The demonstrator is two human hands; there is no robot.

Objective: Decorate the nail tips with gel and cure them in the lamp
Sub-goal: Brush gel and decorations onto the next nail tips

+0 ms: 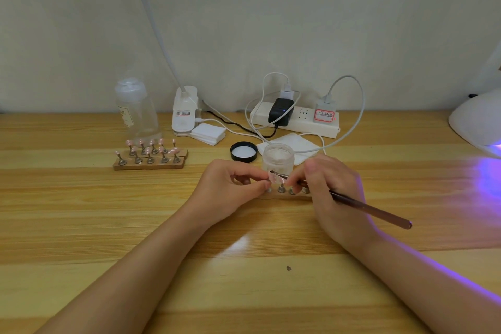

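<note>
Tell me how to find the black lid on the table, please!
Start at the white power strip by the wall at the back of the wooden table. Come toward the hands to the small clear jar. The black lid lies just left of it, upside down, the only round black thing with a white inside.

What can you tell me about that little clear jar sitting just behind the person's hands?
The small jar looks like clear or frosted plastic, short and round, with something pale inside that I cannot identify. It stands upright and open on the wooden table. Its black lid, white inside, lies upturned just to its left. A white pad lies behind it. Neither hand seems to touch it, though the brush tip crosses in front of its base.
</note>
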